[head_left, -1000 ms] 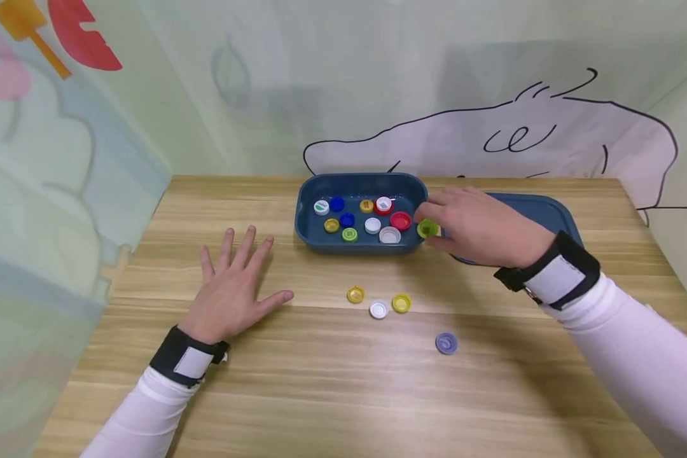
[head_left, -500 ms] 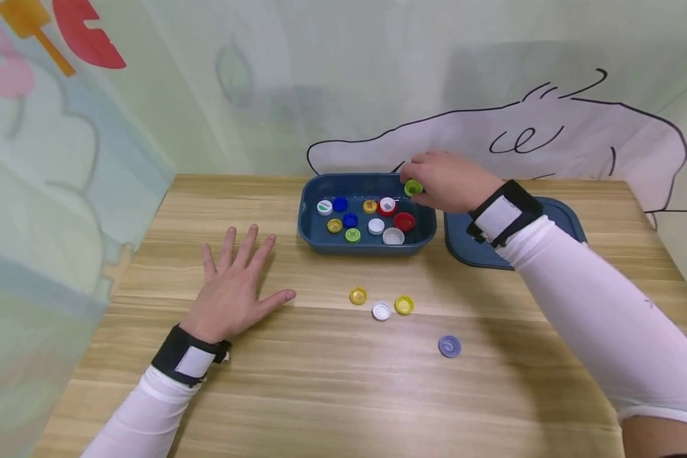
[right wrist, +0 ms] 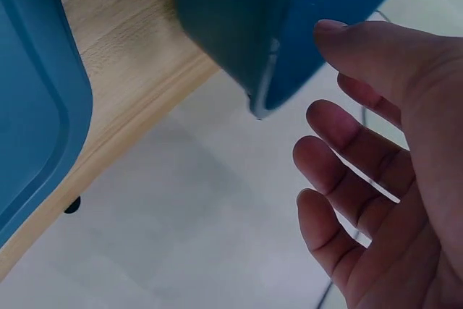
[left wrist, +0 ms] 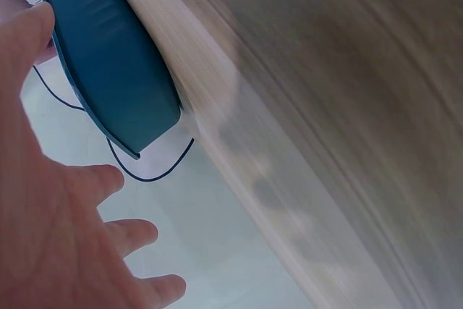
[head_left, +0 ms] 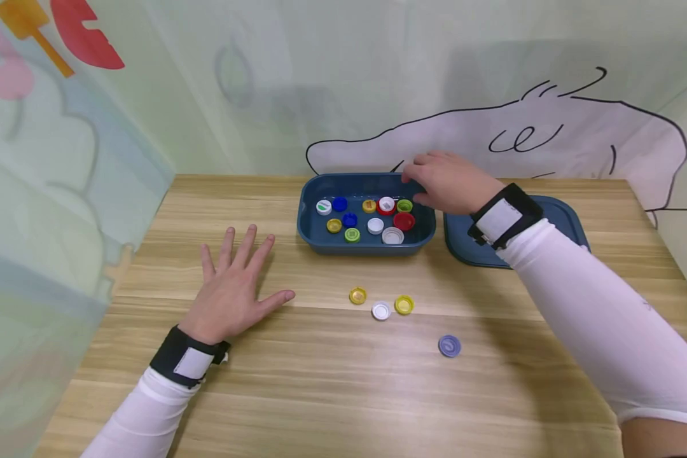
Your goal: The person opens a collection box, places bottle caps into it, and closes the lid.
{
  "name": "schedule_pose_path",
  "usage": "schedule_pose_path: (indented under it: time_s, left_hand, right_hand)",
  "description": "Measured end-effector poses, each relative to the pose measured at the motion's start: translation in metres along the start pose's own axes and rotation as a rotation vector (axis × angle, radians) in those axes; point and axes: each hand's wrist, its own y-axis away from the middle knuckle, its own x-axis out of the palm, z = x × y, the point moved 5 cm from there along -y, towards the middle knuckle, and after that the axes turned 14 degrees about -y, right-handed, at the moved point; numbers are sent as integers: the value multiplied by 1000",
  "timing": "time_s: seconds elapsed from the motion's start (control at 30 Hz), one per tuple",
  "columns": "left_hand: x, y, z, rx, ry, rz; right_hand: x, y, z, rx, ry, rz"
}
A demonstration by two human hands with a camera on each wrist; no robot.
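Green cap (head_left: pixel 404 205) now out of my right hand (head_left: pixel 453 183), down in the box (head_left: pixel 360 250), fingers (right wrist: pixel 318 164) parted at its two o'clock, left hand (head_left: pixel 228 296) splayed at eight

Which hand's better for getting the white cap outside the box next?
Probably the left hand: it's empty, spread open and closer to the white cap. The right hand looks empty too, but it's farther off, by the box.

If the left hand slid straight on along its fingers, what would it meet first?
Probably the blue container, its near left corner catching the thumb of the left hand; the other fingers seem to head past it toward the printed wall sheet. Depth is hard to judge.
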Motion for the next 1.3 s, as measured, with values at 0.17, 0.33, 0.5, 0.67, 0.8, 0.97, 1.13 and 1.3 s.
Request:
schedule_pose_path:
  time_s: [0.17, 0.33, 0.5, 0.67, 0.8, 0.97, 1.13, 1.3]
  left_hand:
    - [0, 0, -1, 4, -1, 8]
    - [-1, -1, -2, 8, -2, 8]
    - [-5, -2, -5, 30, -22, -30]
    - [-15, -5, -14, 90, 4, -74]
    - [-22, -9, -28, 168, 45, -87]
    - [-23, -17, -48, 275, 103, -88]
    - [-20, -27, -72, 371, 121, -61]
    - [-17, -36, -95, 444, 107, -34]
  right_hand:
    - [-8, 21, 13, -14, -2, -39]
    - [-12, 47, 21, -23, -7, -91]
    - [-12, 81, 23, -42, -23, -157]
    - [-8, 114, 19, -72, -45, -233]
    - [0, 138, 12, -40, -72, -250]
    - [15, 164, 1, 60, -109, -222]
    - [31, 184, -8, 128, -132, -213]
    - [46, 198, -14, 153, -138, -225]
